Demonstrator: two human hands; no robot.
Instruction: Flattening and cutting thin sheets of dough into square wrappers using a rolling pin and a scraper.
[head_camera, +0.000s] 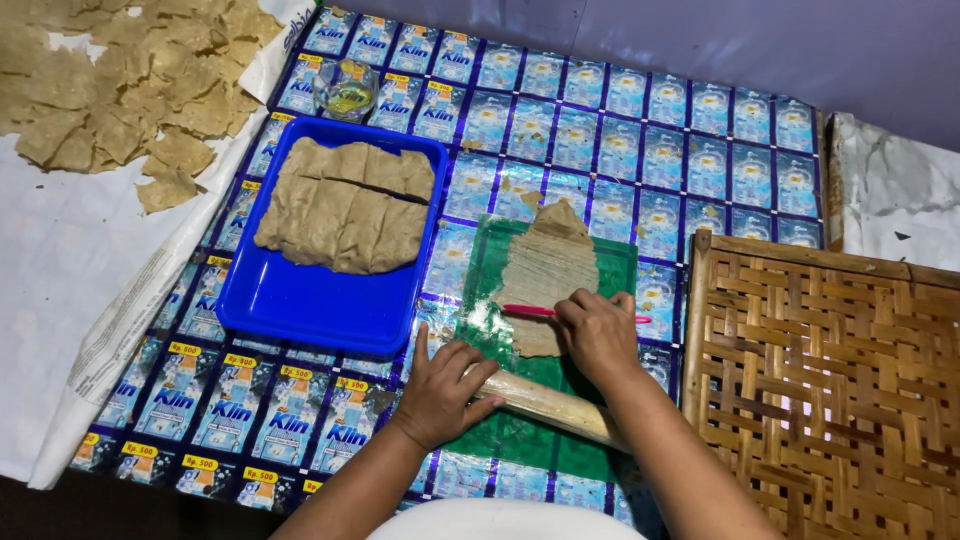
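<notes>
A thin sheet of brown dough (545, 275) lies flattened on a green plastic sheet (610, 262). My right hand (597, 335) presses a slim red tool (528, 311) across the dough's lower part. My left hand (443, 390) rests with fingers spread on the end of a pale wooden rolling pin (548, 405), which lies slantwise on the green sheet below the dough. To the left stands a blue tray (310, 300) holding a slab of brown dough (345, 205) cut into several blocks.
A small glass bowl of yellowish oil (346, 91) sits behind the tray. Many thin dried dough pieces (125, 85) are spread on white paper at top left. A woven bamboo tray (825, 385) lies at the right. A mat of joined blue sachet wrappers (640, 135) covers the floor.
</notes>
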